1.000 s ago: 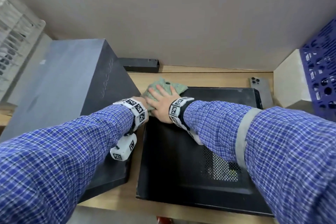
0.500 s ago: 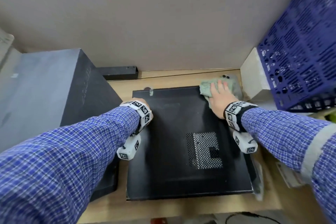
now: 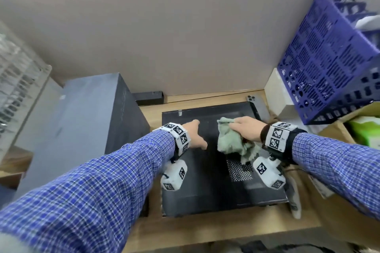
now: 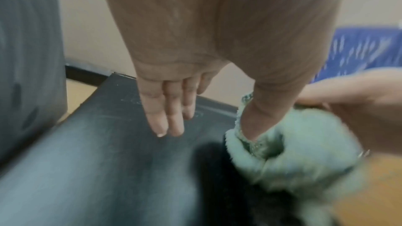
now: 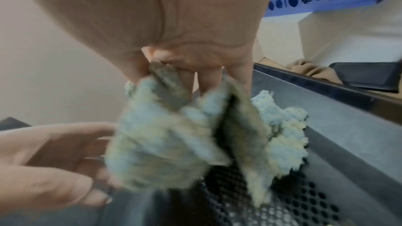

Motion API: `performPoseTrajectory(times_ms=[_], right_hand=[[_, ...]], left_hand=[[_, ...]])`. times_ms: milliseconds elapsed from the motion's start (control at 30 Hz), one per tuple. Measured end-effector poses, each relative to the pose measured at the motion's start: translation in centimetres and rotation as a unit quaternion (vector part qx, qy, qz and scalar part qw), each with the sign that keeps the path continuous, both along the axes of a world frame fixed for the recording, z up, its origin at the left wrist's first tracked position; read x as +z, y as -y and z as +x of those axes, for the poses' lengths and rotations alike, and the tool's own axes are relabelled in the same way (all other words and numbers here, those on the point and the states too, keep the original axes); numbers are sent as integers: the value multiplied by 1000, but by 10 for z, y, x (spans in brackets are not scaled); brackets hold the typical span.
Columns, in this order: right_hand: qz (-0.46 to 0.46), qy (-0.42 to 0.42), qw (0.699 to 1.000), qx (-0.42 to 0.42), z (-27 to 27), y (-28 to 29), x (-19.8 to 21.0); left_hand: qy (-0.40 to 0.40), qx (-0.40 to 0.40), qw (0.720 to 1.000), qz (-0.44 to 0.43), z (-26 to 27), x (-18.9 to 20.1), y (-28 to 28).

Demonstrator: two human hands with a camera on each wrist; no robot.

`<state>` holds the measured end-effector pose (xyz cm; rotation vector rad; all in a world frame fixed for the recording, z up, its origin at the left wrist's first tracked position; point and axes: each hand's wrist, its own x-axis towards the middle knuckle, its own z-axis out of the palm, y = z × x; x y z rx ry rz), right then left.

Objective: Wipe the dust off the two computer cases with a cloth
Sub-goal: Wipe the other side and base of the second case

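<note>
A flat black computer case (image 3: 205, 187) lies on the wooden desk (image 3: 216, 230), its mesh vent (image 3: 239, 170) near my right wrist. A taller dark case (image 3: 82, 129) stands upright to its left. My right hand (image 3: 236, 127) pinches a bunched green cloth (image 3: 230, 141) and holds it lifted above the flat case; in the right wrist view the cloth (image 5: 169, 135) hangs from the curled fingers (image 5: 208, 82). My left hand (image 3: 200, 135) hovers over the flat case (image 4: 97, 161) with straight fingers (image 4: 172, 118), its thumb touching the cloth (image 4: 282, 152).
A blue plastic crate (image 3: 329, 57) sits on a white box (image 3: 275, 92) at the right. A phone (image 3: 257, 104) lies behind the flat case, and a small black box (image 3: 148, 97) is against the wall. A cardboard box (image 3: 333, 133) is at the right, a wire rack (image 3: 16, 72) far left.
My right hand lifted the cloth off the far right corner of the flat case and brought it toward the middle, bunched. My left hand moved right from the case's left edge to the cloth.
</note>
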<state>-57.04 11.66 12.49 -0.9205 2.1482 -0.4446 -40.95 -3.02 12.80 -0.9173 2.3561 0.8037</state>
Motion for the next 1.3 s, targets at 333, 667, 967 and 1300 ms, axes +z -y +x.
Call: performPoseTrajectory(times_ms=[333,667,967,1300], right_hand=[[-167,131,977,-16,16,21,106],[-176,-34,978,103,6,29,161],[-303,136,933,-135,-23,27,164],[-324,164,906,-220,-42,25,149]], left_hand=[[-281,142,925,212,-5,87,-3],[-219,8,976,-10,6,139,30],[-121,18,992,30,25,120,44],[-153,142,978,-2,33,125,59]])
